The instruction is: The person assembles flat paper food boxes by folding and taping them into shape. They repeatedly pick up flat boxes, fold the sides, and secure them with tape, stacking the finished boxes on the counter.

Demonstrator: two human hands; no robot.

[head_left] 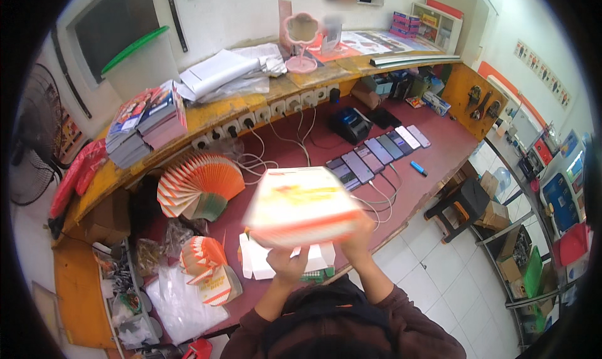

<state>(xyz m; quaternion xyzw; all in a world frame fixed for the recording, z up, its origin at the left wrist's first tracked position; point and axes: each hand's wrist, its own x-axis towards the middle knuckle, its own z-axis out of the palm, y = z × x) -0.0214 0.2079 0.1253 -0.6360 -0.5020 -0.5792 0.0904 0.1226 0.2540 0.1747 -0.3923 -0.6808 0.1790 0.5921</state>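
In front of me, above the table, both hands hold a stack of white cards (304,199) with yellow print and orange edges, smeared by motion. My left hand (290,263) is closed at its near edge, its fingers partly hidden underneath. My right hand (356,238) grips the right-hand corner. Beneath the stack lies a white open carton (255,260), mostly covered by the stack and my left hand. To the left, a large fan of orange-and-white cards (199,182) rests on the table, with a smaller fanned bundle (204,258) nearer to me.
Several phones (378,151) lie in a row with charging cables, near a black printer-like device (350,126). Clear plastic bags (182,302) and a parts tray (135,309) sit at left. A raised wooden shelf (238,102) borders the far side; a black stool (463,205) stands right.
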